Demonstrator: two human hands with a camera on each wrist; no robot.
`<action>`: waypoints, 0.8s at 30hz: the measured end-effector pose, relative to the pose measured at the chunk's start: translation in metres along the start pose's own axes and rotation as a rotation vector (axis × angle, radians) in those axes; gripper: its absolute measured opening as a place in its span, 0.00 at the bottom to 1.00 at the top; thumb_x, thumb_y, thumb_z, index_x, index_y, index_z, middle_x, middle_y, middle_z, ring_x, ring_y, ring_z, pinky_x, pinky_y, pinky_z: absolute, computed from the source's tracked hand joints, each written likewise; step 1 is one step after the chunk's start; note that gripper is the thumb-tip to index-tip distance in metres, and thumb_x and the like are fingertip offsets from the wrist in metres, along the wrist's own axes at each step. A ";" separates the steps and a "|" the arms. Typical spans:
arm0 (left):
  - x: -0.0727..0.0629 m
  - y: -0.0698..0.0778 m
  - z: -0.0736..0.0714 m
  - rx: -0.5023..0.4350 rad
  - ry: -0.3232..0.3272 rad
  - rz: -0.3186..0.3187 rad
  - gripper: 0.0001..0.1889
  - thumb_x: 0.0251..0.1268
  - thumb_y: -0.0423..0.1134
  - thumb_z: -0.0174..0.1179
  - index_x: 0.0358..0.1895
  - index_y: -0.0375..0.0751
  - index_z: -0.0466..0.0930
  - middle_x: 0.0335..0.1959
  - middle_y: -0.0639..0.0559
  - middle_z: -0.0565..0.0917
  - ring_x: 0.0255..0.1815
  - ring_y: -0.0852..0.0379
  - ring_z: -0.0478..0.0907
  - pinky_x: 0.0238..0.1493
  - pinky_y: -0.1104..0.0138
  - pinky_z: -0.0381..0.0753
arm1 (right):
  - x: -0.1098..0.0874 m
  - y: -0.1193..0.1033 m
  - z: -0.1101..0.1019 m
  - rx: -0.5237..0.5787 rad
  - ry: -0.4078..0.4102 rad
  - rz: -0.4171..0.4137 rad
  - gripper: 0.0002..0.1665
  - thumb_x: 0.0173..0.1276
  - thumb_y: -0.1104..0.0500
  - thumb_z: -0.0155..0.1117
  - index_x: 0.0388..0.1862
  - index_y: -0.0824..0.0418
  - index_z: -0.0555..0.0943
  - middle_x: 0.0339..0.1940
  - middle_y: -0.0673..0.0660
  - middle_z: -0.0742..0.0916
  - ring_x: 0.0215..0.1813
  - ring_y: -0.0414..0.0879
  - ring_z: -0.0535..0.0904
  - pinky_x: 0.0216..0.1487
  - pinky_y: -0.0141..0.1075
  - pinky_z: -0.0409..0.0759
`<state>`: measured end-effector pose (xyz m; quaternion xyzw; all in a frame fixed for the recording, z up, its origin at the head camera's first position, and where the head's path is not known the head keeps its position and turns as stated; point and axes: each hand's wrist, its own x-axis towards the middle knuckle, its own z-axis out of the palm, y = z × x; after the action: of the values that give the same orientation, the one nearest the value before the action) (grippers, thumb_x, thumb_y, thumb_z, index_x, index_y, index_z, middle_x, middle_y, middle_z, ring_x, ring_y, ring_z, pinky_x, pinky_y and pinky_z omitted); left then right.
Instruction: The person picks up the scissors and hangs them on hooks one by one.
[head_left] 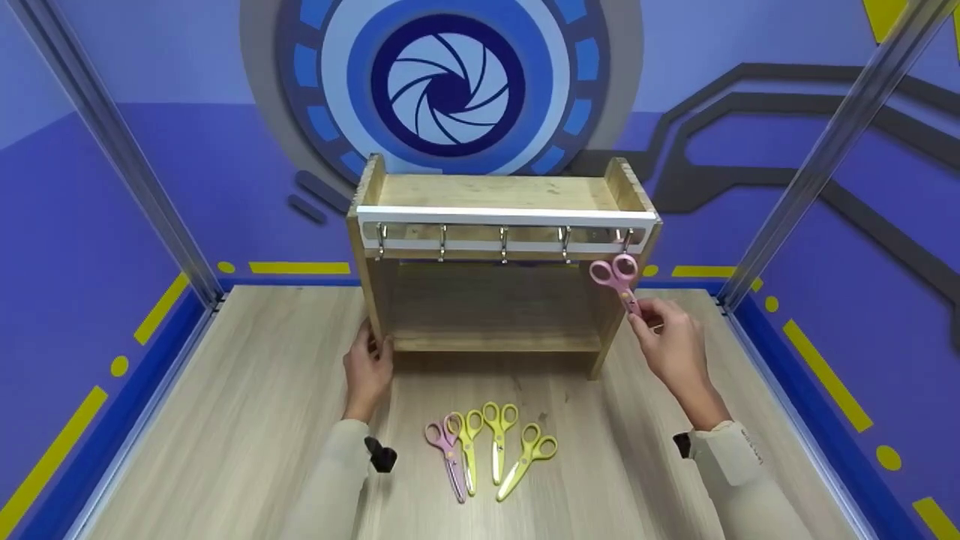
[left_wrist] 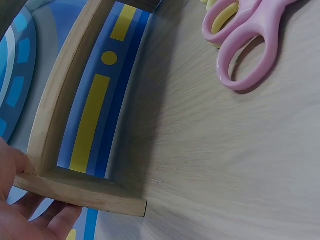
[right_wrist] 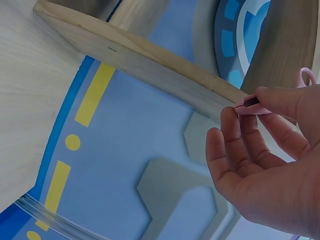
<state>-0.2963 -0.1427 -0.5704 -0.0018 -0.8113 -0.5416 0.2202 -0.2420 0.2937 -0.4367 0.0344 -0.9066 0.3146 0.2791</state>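
Note:
My right hand (head_left: 675, 343) pinches a pair of pink scissors (head_left: 616, 279) by the blade end, handle loops up. One loop overlaps the rightmost hook (head_left: 628, 240) of the rack in the head view. In the right wrist view, the thumb and fingertips (right_wrist: 280, 102) close on the scissors' lower end. My left hand (head_left: 367, 375) grips the left side panel of the wooden shelf (head_left: 495, 342) near its base, the thumb at the front edge and the fingers around the outer side. A white hook rail (head_left: 472, 219) with several metal hooks runs across the shelf's upper front.
Before the shelf lie another pair of pink scissors (head_left: 448, 457) and yellow scissors (head_left: 498, 442), fanned out with loops toward the shelf. Metal posts (head_left: 120, 142) stand at both sides, with blue printed walls (head_left: 187, 150) behind.

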 end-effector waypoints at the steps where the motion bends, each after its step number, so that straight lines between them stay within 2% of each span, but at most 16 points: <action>1: 0.000 0.000 0.000 0.001 0.000 -0.001 0.26 0.76 0.31 0.57 0.74 0.31 0.66 0.61 0.29 0.80 0.59 0.35 0.81 0.57 0.46 0.83 | 0.000 0.000 0.001 0.003 -0.004 0.004 0.07 0.68 0.64 0.72 0.44 0.66 0.87 0.37 0.60 0.88 0.38 0.52 0.85 0.42 0.46 0.84; 8: 0.000 0.000 0.002 -0.005 -0.003 -0.020 0.26 0.77 0.31 0.57 0.75 0.33 0.66 0.62 0.30 0.80 0.60 0.36 0.81 0.58 0.47 0.83 | 0.000 -0.001 0.007 0.032 -0.036 0.024 0.08 0.69 0.64 0.71 0.44 0.66 0.87 0.37 0.61 0.89 0.38 0.54 0.85 0.43 0.53 0.85; 17: -0.001 0.001 0.000 -0.009 -0.008 -0.041 0.27 0.77 0.31 0.57 0.75 0.33 0.65 0.63 0.31 0.79 0.61 0.37 0.81 0.59 0.48 0.83 | 0.003 -0.006 0.017 0.036 -0.055 0.037 0.08 0.70 0.63 0.71 0.44 0.67 0.86 0.38 0.62 0.90 0.38 0.55 0.86 0.45 0.51 0.84; 24: -0.001 -0.001 0.001 -0.007 0.007 0.005 0.26 0.76 0.30 0.58 0.73 0.30 0.67 0.59 0.29 0.81 0.58 0.35 0.81 0.56 0.46 0.83 | 0.004 -0.009 0.023 0.047 -0.056 0.049 0.08 0.69 0.64 0.70 0.44 0.67 0.86 0.40 0.63 0.90 0.39 0.56 0.87 0.45 0.53 0.85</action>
<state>-0.2958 -0.1415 -0.5719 -0.0024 -0.8086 -0.5438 0.2244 -0.2542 0.2741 -0.4444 0.0276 -0.9069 0.3417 0.2449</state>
